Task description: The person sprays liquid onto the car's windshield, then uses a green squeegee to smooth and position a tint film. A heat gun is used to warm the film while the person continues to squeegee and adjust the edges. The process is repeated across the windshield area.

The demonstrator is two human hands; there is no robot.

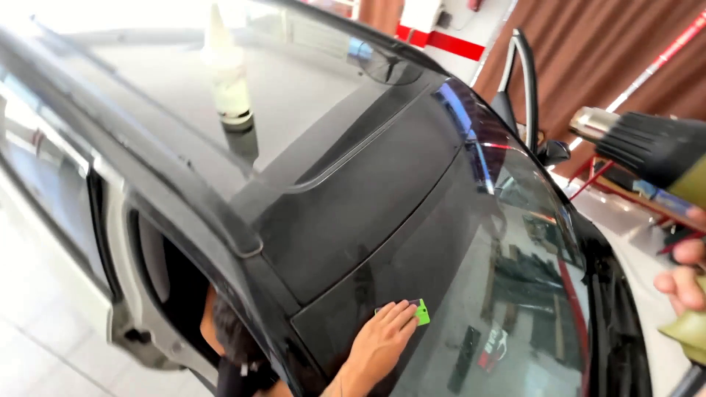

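Spray bottle (229, 81) on roof; brown curtain (588, 51) behind.
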